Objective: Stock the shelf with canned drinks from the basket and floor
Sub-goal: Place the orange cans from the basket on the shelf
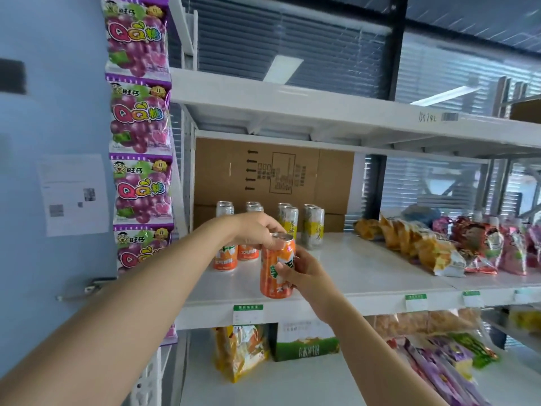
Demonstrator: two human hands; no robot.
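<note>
Both hands are on one orange can (276, 268), right in the middle of the frame. The left hand (257, 230) comes in from the lower left and its fingers are curled over the can's top rim. The right hand (304, 273) reaches up from the lower right and pinches the side of the can, with the thumb across the label. The can is upright at the front edge of the white shelf (366, 268). Honestly can't tell if it's sitting on the shelf or held just above it.

Just behind it, a bit to the left, are two more orange cans (225, 256), partly hidden by the left hand. Behind the held can and a bit to the right are tall yellow cans (313, 227), lined up in front of a cardboard box (272, 174) at the back of the shelf. Over on the right of the same shelf there's a pile of snack bags (424, 247). A strip of purple grape candy bags (137, 112) hangs down the upper left. A green-topped price tag (248, 313) is stuck on the shelf's front lip, and there are more bags on the lower shelf (292, 382) underneath.
</note>
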